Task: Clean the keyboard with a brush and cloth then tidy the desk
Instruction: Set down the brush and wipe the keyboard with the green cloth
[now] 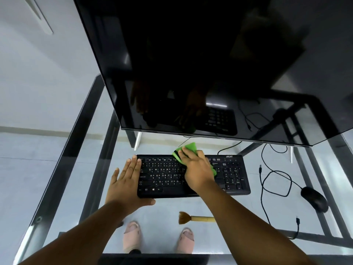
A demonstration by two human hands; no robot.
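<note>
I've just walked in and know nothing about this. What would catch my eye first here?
Probably the bright green cloth under the right hand, pressed on the middle of the black keyboard, while the left hand lies flat at the keyboard's left end. A big dark monitor looms above, and the glass desk shows the person's feet below. A small brush lies in front of the keyboard.

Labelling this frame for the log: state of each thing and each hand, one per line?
keyboard: flat on the glass desk
cloth: pressed on the keys
right hand: presses the cloth
left hand: flat, steadying the keyboard's left end
brush: lying idle, untouched
monitor: off
mouse: idle, plug loose
</note>
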